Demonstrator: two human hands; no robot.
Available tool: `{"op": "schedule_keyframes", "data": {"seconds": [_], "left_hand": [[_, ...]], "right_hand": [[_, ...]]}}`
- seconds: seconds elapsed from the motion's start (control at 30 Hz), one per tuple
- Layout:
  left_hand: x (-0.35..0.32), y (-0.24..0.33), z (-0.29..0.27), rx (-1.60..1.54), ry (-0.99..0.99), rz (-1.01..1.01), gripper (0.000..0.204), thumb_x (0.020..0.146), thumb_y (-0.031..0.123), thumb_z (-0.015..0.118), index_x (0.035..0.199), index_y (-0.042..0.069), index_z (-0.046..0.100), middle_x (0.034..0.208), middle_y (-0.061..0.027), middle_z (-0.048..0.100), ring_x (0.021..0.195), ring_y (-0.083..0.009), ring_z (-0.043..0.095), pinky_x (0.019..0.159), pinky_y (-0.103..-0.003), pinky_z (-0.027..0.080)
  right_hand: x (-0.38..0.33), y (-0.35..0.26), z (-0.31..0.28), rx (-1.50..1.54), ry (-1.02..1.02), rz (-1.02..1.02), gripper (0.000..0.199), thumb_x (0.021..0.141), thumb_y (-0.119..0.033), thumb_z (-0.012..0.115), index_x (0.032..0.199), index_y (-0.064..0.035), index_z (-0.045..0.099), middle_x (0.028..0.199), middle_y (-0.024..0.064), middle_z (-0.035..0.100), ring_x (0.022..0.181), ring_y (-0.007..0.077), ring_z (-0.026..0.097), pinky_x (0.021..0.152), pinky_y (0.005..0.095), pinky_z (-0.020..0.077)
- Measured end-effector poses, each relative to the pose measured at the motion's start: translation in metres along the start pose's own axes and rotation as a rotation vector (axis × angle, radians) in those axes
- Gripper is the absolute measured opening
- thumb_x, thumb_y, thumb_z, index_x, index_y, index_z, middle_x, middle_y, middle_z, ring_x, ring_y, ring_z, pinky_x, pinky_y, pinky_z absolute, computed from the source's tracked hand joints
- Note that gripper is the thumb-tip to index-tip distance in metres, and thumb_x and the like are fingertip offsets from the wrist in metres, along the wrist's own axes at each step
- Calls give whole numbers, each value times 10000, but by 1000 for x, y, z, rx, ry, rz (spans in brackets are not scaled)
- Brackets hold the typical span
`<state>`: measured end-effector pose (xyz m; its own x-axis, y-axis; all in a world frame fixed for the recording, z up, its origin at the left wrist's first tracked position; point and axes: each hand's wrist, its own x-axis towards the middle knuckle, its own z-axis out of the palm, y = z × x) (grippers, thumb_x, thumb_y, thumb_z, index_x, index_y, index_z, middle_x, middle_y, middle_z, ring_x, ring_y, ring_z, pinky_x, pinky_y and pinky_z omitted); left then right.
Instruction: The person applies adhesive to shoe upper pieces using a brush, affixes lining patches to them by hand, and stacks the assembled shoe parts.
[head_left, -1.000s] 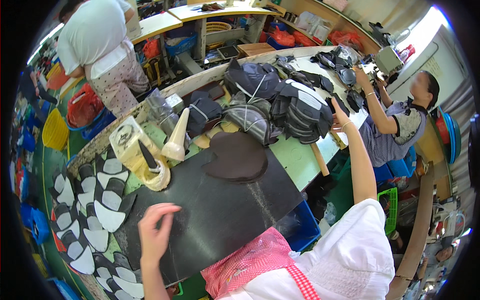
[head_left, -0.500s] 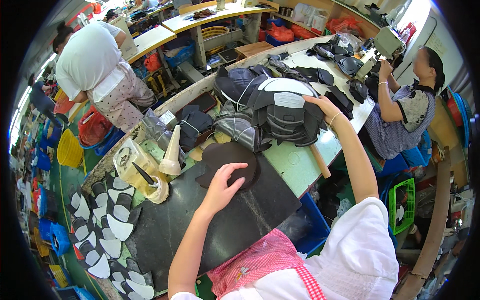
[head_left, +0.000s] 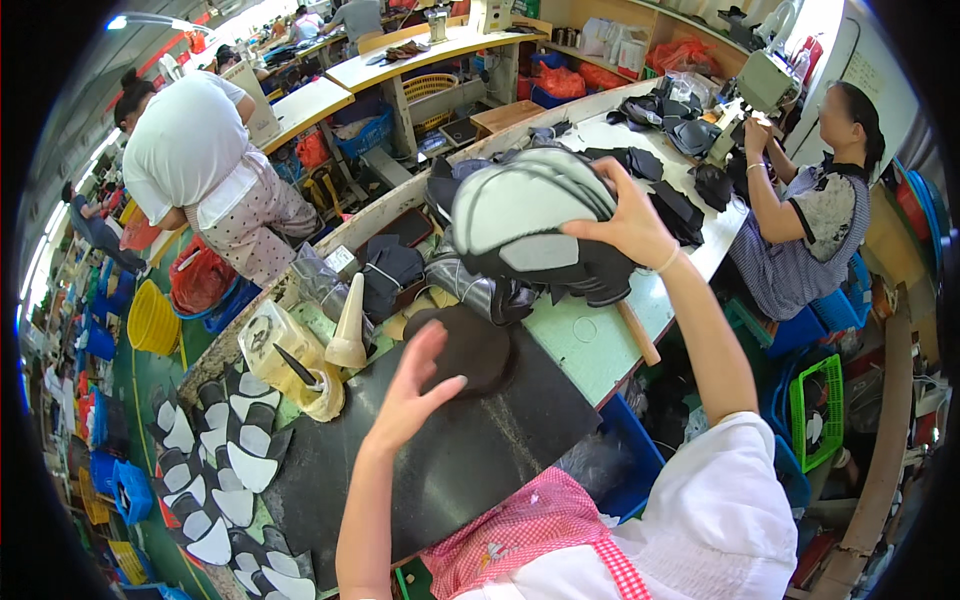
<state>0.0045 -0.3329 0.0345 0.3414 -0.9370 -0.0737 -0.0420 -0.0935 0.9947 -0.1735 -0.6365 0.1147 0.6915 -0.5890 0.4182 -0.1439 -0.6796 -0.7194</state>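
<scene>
My right hand (head_left: 632,228) grips the edge of a stack of black shoe upper pieces with white patches (head_left: 525,210), thumb in front and fingers over the far side. The stack is tilted, its white patches facing me. My left hand (head_left: 412,388), slightly blurred, is raised with thumb and fingers apart and nothing in it. Just beyond it lies a dark, rounded stack of pieces (head_left: 482,350) on the black work board (head_left: 500,425). A wooden handle (head_left: 637,333) sticks out from beneath the upper pieces.
Left of the board stand a yellowed glue container (head_left: 285,345) with a black-handled tool and a pale cone (head_left: 349,325). Black-and-white pieces (head_left: 250,465) lie in rows at the left. A co-worker (head_left: 815,200) sits by a sewing machine (head_left: 765,85); another person (head_left: 195,150) bends over at left.
My right hand has closed on the upper pieces and tipped the stack up, exposing larger white patches. My left hand has lifted off the dark rounded stack and moved slightly left.
</scene>
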Motion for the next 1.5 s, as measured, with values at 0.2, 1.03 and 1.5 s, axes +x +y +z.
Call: {"op": "schedule_keyframes", "data": {"seconds": [0.2,1.03,1.5], "left_hand": [[-50,84,-22,352,143,475,1237,535,305,922,1512,46,209,1508,-177,319,1405,-275,307,1142,-406,226],[-282,-42,-46,-509,1157,-70,815,670,90,756,1386,16,376,1201,-170,560,1049,-279,611,892,-401,535],[-296,-53,-77,-656,1622,280,689,878,462,612,1396,56,409,1337,-112,522,1219,-280,508,1054,-428,413]], "right_hand": [[-33,-155,40,-19,-646,-355,549,670,-206,755,1118,-44,482,900,209,658,841,406,643,744,452,498],[-107,-98,182,252,-728,-168,196,883,-68,607,1062,-12,664,950,144,699,874,277,677,775,346,527],[-128,-126,281,690,-1027,109,529,818,-316,751,1228,-44,559,1207,97,622,1104,235,591,923,374,471]]}}
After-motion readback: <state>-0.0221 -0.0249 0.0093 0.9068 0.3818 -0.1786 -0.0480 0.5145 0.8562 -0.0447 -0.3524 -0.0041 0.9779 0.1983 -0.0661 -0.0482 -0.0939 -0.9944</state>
